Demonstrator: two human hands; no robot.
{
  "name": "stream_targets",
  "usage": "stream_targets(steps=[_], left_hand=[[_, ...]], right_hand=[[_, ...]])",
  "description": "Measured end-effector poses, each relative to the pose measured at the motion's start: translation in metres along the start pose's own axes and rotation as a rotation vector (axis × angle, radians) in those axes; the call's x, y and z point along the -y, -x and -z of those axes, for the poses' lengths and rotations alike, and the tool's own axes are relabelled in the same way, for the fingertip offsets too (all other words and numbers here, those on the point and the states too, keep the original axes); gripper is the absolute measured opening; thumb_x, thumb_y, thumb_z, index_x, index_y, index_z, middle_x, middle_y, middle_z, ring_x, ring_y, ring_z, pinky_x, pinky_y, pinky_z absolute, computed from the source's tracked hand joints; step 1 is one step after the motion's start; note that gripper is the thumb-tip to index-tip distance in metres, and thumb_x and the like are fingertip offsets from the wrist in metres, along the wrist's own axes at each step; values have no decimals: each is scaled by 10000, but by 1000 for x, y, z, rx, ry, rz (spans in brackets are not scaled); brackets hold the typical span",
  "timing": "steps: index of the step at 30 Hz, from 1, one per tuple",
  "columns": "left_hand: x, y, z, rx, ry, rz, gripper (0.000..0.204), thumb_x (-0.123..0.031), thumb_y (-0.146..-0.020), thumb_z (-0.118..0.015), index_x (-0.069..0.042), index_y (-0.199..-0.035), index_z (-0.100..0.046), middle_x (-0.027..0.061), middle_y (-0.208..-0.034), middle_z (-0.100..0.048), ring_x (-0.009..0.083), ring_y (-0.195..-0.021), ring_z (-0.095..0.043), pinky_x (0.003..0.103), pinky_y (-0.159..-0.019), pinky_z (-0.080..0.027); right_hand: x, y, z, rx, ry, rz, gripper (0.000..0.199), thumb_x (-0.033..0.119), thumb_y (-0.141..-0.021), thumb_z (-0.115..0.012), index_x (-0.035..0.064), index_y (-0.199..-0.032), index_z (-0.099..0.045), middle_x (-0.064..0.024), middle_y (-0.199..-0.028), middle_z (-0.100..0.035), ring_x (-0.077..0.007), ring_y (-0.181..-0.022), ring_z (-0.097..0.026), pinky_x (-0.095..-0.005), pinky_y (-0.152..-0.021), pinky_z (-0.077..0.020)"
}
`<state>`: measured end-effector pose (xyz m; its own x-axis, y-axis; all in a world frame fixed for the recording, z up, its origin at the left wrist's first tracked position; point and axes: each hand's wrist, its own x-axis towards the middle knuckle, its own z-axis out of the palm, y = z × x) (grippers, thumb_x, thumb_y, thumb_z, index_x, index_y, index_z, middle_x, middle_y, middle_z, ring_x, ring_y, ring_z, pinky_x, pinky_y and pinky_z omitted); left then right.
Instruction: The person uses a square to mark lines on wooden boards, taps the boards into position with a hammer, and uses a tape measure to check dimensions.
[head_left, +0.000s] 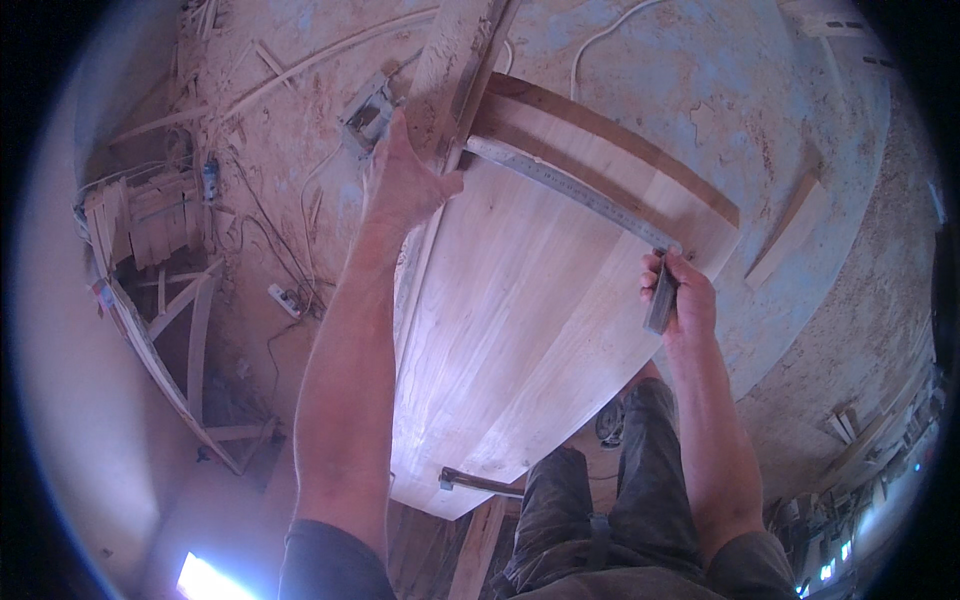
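Observation:
A wide, pale wooden panel (520,290) made of glued strips lies in front of me. My right hand (690,295) is closed around the dark stock of a metal try square (575,190) at the panel's right edge. Its graduated blade lies across the panel toward the far left corner. My left hand (405,185) grips a long wooden beam (455,80) along the panel's left side, thumb toward the panel; most of its fingers are hidden. Beyond the blade, a curved wooden strip (610,145) borders the panel's far end.
A power tool (370,112) stands on the dusty floor left of the beam. A power strip (285,300) and cables lie farther left, near stacked wood offcuts (150,220). A clamp bar (480,483) touches the near panel edge. At right lies a loose board (785,230).

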<state>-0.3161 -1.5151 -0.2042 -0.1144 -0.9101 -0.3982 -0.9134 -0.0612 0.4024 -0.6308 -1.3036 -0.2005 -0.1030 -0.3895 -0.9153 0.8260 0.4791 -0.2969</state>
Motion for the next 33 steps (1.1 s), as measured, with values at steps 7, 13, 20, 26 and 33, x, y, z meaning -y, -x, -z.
stream_targets(steps=[7, 13, 20, 26, 33], left_hand=[[7, -4, -1, -3, 60, -21, 1101, -192, -608, -835, 112, -1465, -214, 246, -1379, -492, 308, -1301, -481, 334, -1122, -345], [-4, -3, 3, 4, 120, -10, 1113, -192, -594, -873, 116, -1461, -246, 256, -1405, -470, 307, -1319, -469, 350, -1129, -343], [-5, -2, 10, 20, 90, 6, 1144, -221, -572, -905, 119, -1456, -262, 271, -1418, -457, 321, -1335, -457, 368, -1139, -335], [-6, -3, 8, 14, 80, 18, 1143, -202, -560, -911, 112, -1456, -273, 266, -1406, -471, 322, -1328, -463, 366, -1138, -335], [0, -3, 1, -26, 72, 22, 1113, -234, -571, -909, 23, -1474, -310, 228, -1381, -520, 333, -1291, -504, 381, -1114, -378]], right_hand=[[0, 4, -5, -19, 6, 13, 226, 239, -989, -553, 15, -1024, -558, -105, -818, -651, -174, -626, -618, -283, -519, -500], [0, 4, -6, -34, 23, 17, 227, 235, -992, -546, 10, -1021, -560, -104, -819, -652, -173, -622, -620, -288, -526, -502], [1, 9, -15, -54, 55, 21, 217, 225, -1003, -525, 10, -1017, -557, -92, -812, -640, -164, -625, -602, -284, -534, -491], [0, 7, -11, -56, 65, 31, 229, 241, -1004, -531, 15, -1028, -560, -95, -820, -648, -167, -633, -609, -281, -538, -492], [-4, 4, -6, -34, 58, 63, 248, 261, -987, -570, 17, -1032, -568, -98, -835, -666, -174, -640, -624, -283, -544, -500]])
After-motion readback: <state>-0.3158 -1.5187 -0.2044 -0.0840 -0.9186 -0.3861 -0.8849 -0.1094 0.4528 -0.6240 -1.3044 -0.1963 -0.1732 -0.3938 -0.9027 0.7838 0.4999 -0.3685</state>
